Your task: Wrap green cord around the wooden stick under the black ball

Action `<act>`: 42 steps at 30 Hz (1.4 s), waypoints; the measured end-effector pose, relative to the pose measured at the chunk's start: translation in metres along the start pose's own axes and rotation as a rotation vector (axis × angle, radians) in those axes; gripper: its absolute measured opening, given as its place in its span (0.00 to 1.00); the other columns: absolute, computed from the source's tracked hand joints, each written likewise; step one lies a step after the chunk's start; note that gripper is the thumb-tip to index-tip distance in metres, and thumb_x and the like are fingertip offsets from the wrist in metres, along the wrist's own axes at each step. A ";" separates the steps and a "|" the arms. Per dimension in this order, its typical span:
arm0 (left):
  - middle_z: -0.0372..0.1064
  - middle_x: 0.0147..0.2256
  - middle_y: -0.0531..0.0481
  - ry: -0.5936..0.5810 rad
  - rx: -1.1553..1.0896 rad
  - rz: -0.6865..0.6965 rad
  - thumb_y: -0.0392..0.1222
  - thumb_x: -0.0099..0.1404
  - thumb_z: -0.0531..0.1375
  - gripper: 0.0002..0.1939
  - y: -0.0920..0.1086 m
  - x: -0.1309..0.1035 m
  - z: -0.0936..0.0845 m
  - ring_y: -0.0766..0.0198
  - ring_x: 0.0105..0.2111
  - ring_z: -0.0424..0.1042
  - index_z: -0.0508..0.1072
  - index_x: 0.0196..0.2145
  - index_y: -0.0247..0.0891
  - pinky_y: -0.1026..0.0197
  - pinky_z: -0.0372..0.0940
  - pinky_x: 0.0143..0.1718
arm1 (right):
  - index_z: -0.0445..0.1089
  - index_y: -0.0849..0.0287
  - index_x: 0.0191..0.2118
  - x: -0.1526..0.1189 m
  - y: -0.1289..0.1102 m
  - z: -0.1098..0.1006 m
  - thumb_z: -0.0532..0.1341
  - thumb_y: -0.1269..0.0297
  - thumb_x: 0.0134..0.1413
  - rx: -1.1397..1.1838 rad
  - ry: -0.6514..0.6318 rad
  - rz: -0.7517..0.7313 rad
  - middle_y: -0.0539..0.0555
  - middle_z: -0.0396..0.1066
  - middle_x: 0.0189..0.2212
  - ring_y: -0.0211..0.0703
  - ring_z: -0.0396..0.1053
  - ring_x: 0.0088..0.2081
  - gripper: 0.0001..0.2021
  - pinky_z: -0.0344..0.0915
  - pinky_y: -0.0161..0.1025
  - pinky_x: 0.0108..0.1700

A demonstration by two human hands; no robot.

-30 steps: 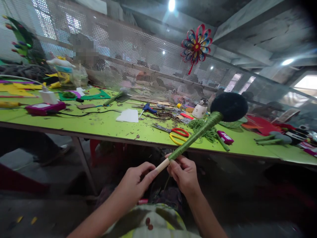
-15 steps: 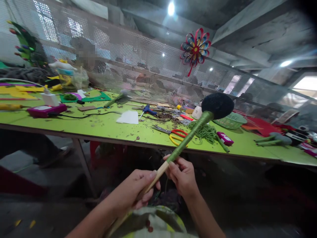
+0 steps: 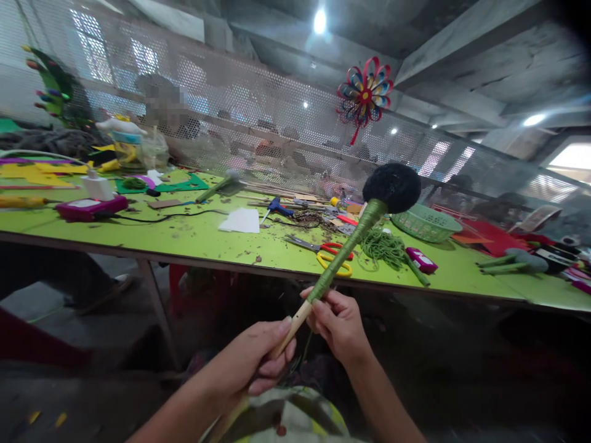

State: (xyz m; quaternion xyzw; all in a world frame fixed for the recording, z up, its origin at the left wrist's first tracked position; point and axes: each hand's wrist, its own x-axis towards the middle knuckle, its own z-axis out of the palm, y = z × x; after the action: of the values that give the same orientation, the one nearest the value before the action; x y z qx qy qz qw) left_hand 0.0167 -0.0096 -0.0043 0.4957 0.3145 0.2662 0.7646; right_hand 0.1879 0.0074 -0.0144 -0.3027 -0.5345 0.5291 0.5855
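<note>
A wooden stick (image 3: 300, 317) slants up and away in front of me. Its upper length is wound with green yarn (image 3: 339, 261), and a fuzzy dark ball (image 3: 392, 186) tops it. My left hand (image 3: 261, 354) is closed round the bare wood below the winding. At the lower edge of the winding, my right hand (image 3: 339, 320) pinches the green yarn against the stick; its fingertips are partly hidden. A thin green strand hangs below that hand. Past the stick, scissors (image 3: 318, 249) with red and yellow handles lie near the table's edge, beside a heap of green yarn (image 3: 383, 248).
The green table (image 3: 184, 237) holds a blue glue gun (image 3: 279, 208), white paper (image 3: 240, 220), a purple box with a cable (image 3: 91, 208), a green basket (image 3: 427, 223) and scattered scraps. A perforated metal screen (image 3: 277, 123) stands behind; a person sits at the back left.
The ball end of the stick has swung slightly left and up. The stick has turned, bringing a small dark spot on the wood into view. Both hands keep their holds.
</note>
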 end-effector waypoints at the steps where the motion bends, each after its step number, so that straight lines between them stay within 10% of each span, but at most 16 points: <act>1: 0.45 0.13 0.63 0.083 0.082 0.057 0.56 0.64 0.49 0.20 -0.001 0.002 0.000 0.74 0.11 0.41 0.64 0.26 0.38 0.69 0.39 0.12 | 0.72 0.64 0.42 0.001 0.001 0.000 0.61 0.65 0.55 -0.007 0.008 -0.004 0.41 0.51 0.12 0.28 0.46 0.15 0.11 0.43 0.33 0.20; 6: 0.56 0.18 0.59 0.440 0.449 0.332 0.53 0.60 0.57 0.16 -0.005 0.005 0.000 0.72 0.17 0.54 0.70 0.28 0.37 0.71 0.49 0.17 | 0.72 0.64 0.43 0.004 0.002 -0.002 0.60 0.65 0.56 -0.033 0.021 -0.023 0.41 0.50 0.12 0.27 0.45 0.14 0.11 0.42 0.32 0.19; 12: 0.47 0.12 0.64 0.099 0.005 0.045 0.60 0.61 0.52 0.21 -0.003 0.003 -0.002 0.77 0.09 0.42 0.65 0.25 0.38 0.72 0.42 0.10 | 0.72 0.64 0.43 0.002 0.000 -0.004 0.61 0.65 0.55 -0.044 -0.003 -0.040 0.41 0.51 0.12 0.27 0.45 0.14 0.11 0.42 0.33 0.19; 25: 0.46 0.09 0.63 -0.181 -0.211 -0.031 0.57 0.64 0.48 0.23 0.000 0.007 -0.011 0.76 0.07 0.41 0.64 0.22 0.37 0.71 0.38 0.08 | 0.72 0.66 0.43 0.001 -0.006 0.007 0.62 0.61 0.51 -0.022 0.021 -0.015 0.41 0.50 0.11 0.28 0.45 0.14 0.15 0.41 0.32 0.18; 33: 0.68 0.24 0.53 0.596 0.656 0.438 0.53 0.61 0.56 0.14 -0.010 0.009 -0.002 0.66 0.24 0.65 0.72 0.32 0.39 0.67 0.59 0.26 | 0.72 0.64 0.39 0.008 0.003 0.006 0.62 0.62 0.53 -0.080 0.146 -0.039 0.41 0.48 0.12 0.28 0.43 0.15 0.11 0.39 0.32 0.19; 42: 0.51 0.13 0.62 -0.020 -0.055 0.024 0.57 0.62 0.52 0.20 -0.006 0.003 -0.015 0.77 0.09 0.42 0.68 0.30 0.36 0.71 0.45 0.12 | 0.71 0.65 0.41 0.003 0.002 0.010 0.62 0.61 0.53 -0.002 0.067 -0.004 0.40 0.48 0.11 0.28 0.44 0.14 0.13 0.42 0.33 0.19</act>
State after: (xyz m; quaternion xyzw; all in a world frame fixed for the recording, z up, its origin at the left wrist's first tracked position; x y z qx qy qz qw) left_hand 0.0081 0.0000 -0.0150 0.4807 0.2935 0.2789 0.7778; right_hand 0.1779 0.0085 -0.0129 -0.3200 -0.5157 0.5168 0.6038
